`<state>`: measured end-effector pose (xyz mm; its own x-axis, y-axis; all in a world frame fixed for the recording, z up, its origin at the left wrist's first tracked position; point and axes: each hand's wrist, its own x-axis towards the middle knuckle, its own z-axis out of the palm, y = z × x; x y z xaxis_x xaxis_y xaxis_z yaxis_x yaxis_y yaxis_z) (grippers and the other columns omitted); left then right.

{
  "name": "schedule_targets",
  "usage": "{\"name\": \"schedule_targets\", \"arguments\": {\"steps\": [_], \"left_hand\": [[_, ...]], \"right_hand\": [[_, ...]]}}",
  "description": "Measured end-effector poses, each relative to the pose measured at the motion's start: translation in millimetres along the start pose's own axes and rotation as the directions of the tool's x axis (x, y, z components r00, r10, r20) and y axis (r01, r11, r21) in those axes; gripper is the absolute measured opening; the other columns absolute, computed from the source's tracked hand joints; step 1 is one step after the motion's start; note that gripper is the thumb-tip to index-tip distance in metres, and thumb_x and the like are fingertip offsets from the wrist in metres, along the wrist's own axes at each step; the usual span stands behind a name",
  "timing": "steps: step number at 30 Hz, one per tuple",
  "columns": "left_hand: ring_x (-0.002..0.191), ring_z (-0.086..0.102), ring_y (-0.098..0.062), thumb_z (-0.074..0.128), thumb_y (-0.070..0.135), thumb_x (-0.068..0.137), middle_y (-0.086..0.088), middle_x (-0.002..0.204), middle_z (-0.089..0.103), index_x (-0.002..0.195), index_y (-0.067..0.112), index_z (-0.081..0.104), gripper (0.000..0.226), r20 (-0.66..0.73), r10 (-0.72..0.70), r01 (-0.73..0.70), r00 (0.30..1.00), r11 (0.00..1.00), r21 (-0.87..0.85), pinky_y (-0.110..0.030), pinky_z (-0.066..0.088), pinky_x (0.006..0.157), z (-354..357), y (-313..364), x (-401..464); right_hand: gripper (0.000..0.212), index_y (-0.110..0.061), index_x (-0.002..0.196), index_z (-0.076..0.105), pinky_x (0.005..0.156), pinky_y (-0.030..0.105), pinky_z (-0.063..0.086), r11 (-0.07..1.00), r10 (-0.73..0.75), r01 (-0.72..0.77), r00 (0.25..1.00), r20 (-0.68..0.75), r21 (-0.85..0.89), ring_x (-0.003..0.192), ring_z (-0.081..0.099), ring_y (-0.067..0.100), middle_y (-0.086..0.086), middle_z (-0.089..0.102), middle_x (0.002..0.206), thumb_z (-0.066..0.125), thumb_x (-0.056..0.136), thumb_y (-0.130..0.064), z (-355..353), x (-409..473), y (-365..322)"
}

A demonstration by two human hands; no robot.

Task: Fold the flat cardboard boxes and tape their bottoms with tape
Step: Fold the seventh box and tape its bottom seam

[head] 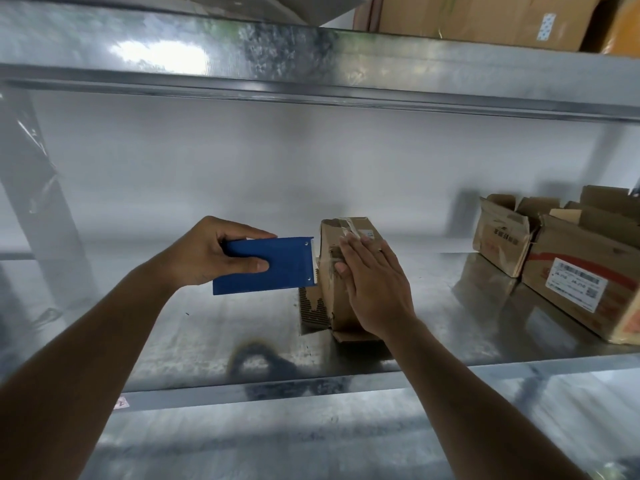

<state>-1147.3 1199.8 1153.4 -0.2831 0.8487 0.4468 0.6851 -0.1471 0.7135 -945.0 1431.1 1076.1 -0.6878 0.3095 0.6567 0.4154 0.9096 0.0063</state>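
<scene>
From the head camera I see a small cardboard box (341,271) standing on the metal shelf (214,327), roughly midway along it and a little back from the front edge. Clear tape (349,227) runs over its upper face, and a torn flap with bare corrugation hangs at its lower left, touching the shelf.

My right hand (375,289) lies flat against the box's near face, fingers straight and together, pressing rather than gripping. My left hand (211,252) grasps a blue tape cutter (268,265), thumb on top and fingers curled over its near side; the cutter's right end sits just beside the box's left edge, and I cannot tell whether it touches.

Toward the right end of the shelf, well apart from the small box, stand two worn open cartons (561,261), the nearer one bearing a white label (576,285). On the shelf above, at the right, more brown cartons (485,19) show.
</scene>
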Motion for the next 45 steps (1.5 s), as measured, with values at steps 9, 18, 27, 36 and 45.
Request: {"name": "schedule_targets", "arguments": {"steps": [9, 18, 27, 36, 45], "left_hand": [[0.102, 0.076, -0.013, 0.086, 0.013, 0.077, 0.008, 0.111, 0.079, 0.122, 0.023, 0.076, 0.047, -0.037, -0.032, 0.035, 0.999, 0.997, 0.075, -0.031, 0.062, 0.086, -27.3, 1.4, -19.9], [0.094, 0.074, -0.001, 0.093, 0.018, 0.073, 0.023, 0.104, 0.077, 0.114, 0.028, 0.078, 0.045, -0.08, -0.009, 0.025, 0.997, 0.979, 0.2, -0.018, 0.059, 0.08, 6.5, 3.7, 4.0], [0.091, 0.069, 0.008, 0.097, 0.028, 0.069, 0.038, 0.088, 0.071, 0.103, 0.043, 0.076, 0.042, -0.173, -0.024, 0.08, 0.985, 0.942, 0.325, -0.015, 0.057, 0.082, 38.5, 6.6, 17.3], [0.076, 0.066, -0.02, 0.071, 0.049, 0.085, 0.003, 0.083, 0.073, 0.096, 0.029, 0.073, 0.023, -0.154, 0.051, 0.087, 0.987, 0.632, 0.77, -0.032, 0.052, 0.069, 73.2, 18.5, 35.5], [0.09, 0.066, -0.022, 0.063, 0.053, 0.097, 0.0, 0.095, 0.073, 0.135, 0.037, 0.064, 0.041, -0.202, 0.064, 0.139, 0.977, 0.526, 0.839, -0.029, 0.039, 0.067, 67.7, -16.7, 21.8]], "right_hand": [[0.06, -0.021, 0.155, 0.046, 0.129, 0.043, 0.02, 1.0, 0.014, -0.014, 1.0, 0.008, 0.011, 0.155, 0.03, 0.021, 0.003, 0.044, 0.161, 0.017, 0.11, -0.048, 1.8, 0.3, 0.9], [0.075, -0.028, 0.145, 0.058, 0.127, 0.04, 0.022, 0.984, 0.135, -0.131, 0.991, -0.024, 0.117, 0.147, 0.043, 0.016, -0.007, 0.056, 0.152, 0.02, 0.099, -0.073, -9.7, 3.2, -12.6], [0.066, -0.027, 0.136, 0.066, 0.124, 0.039, 0.021, 0.952, 0.291, -0.284, 0.956, -0.047, 0.117, 0.141, 0.049, 0.017, -0.007, 0.066, 0.14, 0.044, 0.089, -0.069, -4.7, 12.0, -28.1], [0.046, -0.023, 0.124, 0.075, 0.12, 0.046, 0.035, 0.951, 0.299, -0.284, 0.946, -0.123, 0.124, 0.129, 0.06, 0.021, -0.003, 0.074, 0.126, 0.066, 0.089, -0.052, 1.1, 12.4, -34.7], [0.058, -0.023, 0.128, 0.073, 0.121, 0.047, 0.035, 0.959, 0.279, -0.268, 0.95, -0.142, 0.095, 0.133, 0.058, 0.021, -0.002, 0.071, 0.132, 0.045, 0.097, -0.063, 1.2, 12.5, -33.4]]}}
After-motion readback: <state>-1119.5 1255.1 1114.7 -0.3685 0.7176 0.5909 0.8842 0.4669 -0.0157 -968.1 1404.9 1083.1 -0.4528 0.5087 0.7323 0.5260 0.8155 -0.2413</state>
